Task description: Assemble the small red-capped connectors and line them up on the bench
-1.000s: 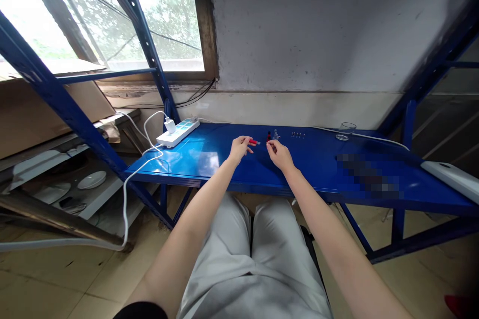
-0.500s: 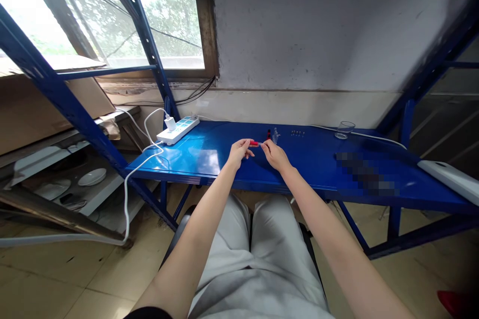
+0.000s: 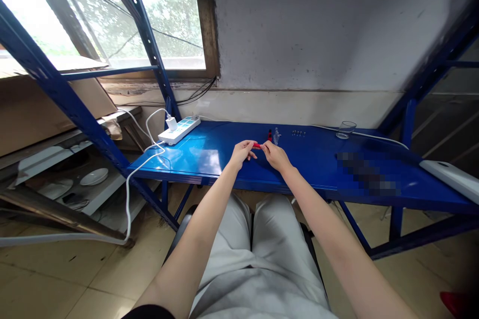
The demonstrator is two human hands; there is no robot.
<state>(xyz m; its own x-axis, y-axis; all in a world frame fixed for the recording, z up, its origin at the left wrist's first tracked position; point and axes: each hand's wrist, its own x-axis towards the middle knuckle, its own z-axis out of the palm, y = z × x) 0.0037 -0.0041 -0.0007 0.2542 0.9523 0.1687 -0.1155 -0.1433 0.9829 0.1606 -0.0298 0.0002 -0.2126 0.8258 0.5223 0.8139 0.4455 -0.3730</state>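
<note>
Reaching forward with both bare forearms (image 3: pixel 205 214) converging, the left hand (image 3: pixel 241 152) and right hand (image 3: pixel 276 155) pinch opposite ends of a slim red pen-like stick (image 3: pixel 256 145) above the glossy blue table (image 3: pixel 318 157), seemingly steadying it from both sides, short of a small clear see-through piece (image 3: pixel 276 136).

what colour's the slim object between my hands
The slim object looks red where it shows, in the head view.
</note>
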